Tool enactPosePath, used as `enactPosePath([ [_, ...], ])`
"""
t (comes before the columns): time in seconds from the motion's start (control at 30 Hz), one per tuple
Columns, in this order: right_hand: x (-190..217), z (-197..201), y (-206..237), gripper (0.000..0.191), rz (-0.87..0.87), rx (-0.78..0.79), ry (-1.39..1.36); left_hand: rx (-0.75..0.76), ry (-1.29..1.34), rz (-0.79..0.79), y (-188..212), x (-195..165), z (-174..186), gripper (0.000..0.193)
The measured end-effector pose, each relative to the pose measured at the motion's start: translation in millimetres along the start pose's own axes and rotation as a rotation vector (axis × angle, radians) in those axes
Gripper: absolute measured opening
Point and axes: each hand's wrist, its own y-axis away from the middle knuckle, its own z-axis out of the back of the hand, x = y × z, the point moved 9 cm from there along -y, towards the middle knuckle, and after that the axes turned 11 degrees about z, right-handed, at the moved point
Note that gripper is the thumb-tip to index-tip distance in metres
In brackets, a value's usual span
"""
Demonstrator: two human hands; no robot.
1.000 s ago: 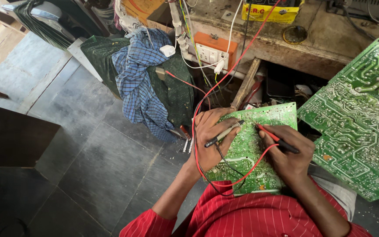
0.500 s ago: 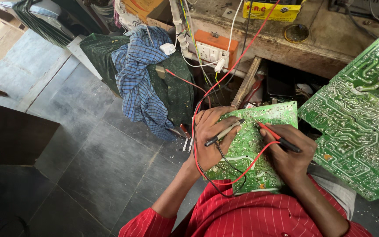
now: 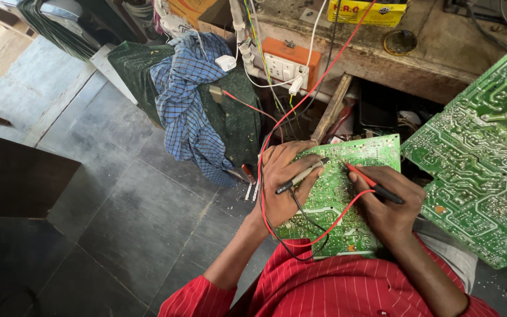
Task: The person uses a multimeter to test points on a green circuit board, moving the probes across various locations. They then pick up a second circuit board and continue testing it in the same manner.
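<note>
A green circuit board (image 3: 347, 176) rests on my lap, solder side up. My left hand (image 3: 283, 179) grips its left edge and pinches a black test probe (image 3: 300, 176) whose tip touches the board. My right hand (image 3: 385, 205) holds a red test probe (image 3: 371, 183) like a pen, its tip set on the board's upper middle. A red lead (image 3: 330, 220) and a black lead (image 3: 300, 220) loop across the lower part of the board. The red wire (image 3: 300, 100) runs up toward the workbench.
A larger green circuit board (image 3: 482, 152) leans at my right. Ahead stands a worn workbench (image 3: 382, 56) with an orange socket box (image 3: 283, 61) and a yellow box (image 3: 365, 12). A blue checked cloth (image 3: 186, 100) hangs over a green-covered object. Grey stone floor (image 3: 118, 205) lies left.
The view has shifted slightly. Both hands stay on the board with the probes; the probe tips have barely moved.
</note>
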Motion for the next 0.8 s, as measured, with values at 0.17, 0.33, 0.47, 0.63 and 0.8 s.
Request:
enactPosePath([
  [0.17, 1.7, -1.9, -0.1, 0.016, -0.007, -0.013, -0.024, 0.003, 0.012, -0.005, 0.7, -1.4, 4.1, 0.018],
  [0.33, 4.1, 0.6, -2.9, 0.019, -0.004, -0.024, -0.016, -0.007, 0.006, -0.004, -1.4, -5.4, 5.9, 0.018],
  [0.47, 4.2, 1.3, -4.9, 0.019, 0.011, -0.029, -0.031, -0.026, 0.006, 0.0, -1.7, -5.0, 6.2, 0.019],
  [0.63, 1.1, 0.3, -4.5, 0.019, -0.01, -0.018, -0.052, -0.028, -0.003, -0.005, -1.3, -3.0, 4.4, 0.019],
  [0.8, 3.3, 0.0, -5.8, 0.018, 0.017, -0.018, -0.043, -0.036, -0.007, -0.002, -0.5, -3.2, 5.7, 0.02],
])
